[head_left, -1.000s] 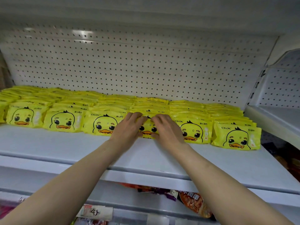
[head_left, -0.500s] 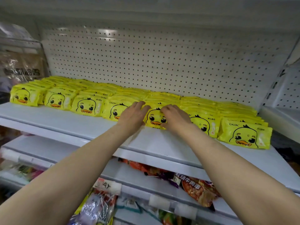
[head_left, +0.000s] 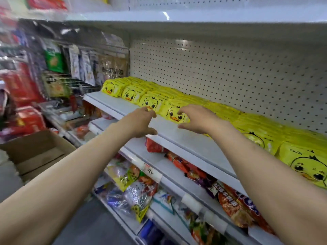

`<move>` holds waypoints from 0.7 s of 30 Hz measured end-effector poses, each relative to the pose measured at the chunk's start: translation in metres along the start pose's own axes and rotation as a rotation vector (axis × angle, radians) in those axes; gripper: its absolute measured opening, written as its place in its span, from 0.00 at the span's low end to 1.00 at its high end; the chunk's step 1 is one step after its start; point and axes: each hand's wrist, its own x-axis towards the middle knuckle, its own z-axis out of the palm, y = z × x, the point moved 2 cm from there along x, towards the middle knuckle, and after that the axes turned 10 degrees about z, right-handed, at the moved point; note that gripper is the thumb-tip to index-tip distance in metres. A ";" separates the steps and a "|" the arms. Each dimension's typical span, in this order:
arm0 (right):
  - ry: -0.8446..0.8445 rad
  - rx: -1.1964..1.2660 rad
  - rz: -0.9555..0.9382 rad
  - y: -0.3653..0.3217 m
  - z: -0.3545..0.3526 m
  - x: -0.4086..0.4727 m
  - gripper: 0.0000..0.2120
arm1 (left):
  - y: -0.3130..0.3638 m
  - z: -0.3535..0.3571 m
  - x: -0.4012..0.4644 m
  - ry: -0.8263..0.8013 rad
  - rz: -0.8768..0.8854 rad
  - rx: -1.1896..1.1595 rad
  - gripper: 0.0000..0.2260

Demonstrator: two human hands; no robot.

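Rows of yellow duck-face packets [head_left: 174, 113] lie along a white shelf [head_left: 180, 137] in front of a pegboard back. My left hand [head_left: 141, 122] hovers over the shelf's front, fingers spread and loosely bent, fingertips by the lower edge of one packet [head_left: 150, 103]. My right hand [head_left: 198, 119] reaches to the neighbouring packet, fingers spread, fingertips at its right side. Neither hand grips anything.
Lower shelves hold red and orange noodle packets [head_left: 228, 202] and mixed snack bags [head_left: 131, 184]. An open cardboard box [head_left: 35, 152] stands on the floor at left. Hanging packets [head_left: 83, 64] fill racks at far left. Another shelf [head_left: 194, 16] runs overhead.
My view has swung left and the shelf now runs diagonally. Both hands have come off the middle packet and moved left along the row, fingers now spread.
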 end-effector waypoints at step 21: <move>0.137 0.425 -0.528 -0.315 0.046 0.019 0.25 | -0.158 -0.030 -0.265 0.380 -0.637 0.201 0.26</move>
